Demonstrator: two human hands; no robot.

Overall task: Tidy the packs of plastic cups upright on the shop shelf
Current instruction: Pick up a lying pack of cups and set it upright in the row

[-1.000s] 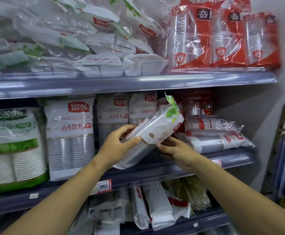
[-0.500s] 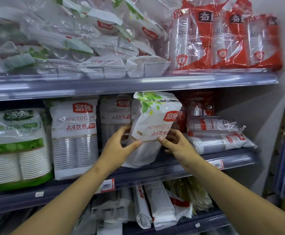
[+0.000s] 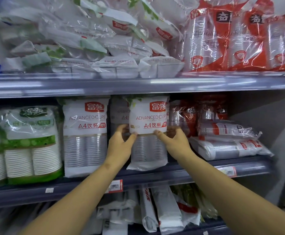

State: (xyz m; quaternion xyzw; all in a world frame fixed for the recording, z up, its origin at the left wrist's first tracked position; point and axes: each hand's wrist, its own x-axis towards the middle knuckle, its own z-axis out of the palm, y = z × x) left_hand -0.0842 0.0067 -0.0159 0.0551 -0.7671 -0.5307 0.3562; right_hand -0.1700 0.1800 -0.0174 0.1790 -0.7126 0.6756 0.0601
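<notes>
Hands grip one cup pack [image 3: 147,131] at mid-height: left hand [image 3: 120,146] on its 9 o'clock edge, right hand [image 3: 174,143] on its 3 o'clock edge. It stands upright on the middle shelf [image 3: 197,172]. Best to seat its base flat, square it with the pack [image 3: 86,136] at 9 o'clock, then release gently.

Your two bare forearms reached up and forward, converging toward the middle. Your left hand [image 3: 121,143] and right hand [image 3: 174,141] faced each other at equal height, thumbs pointing inward in front, fingers curled out of sight behind.
</notes>
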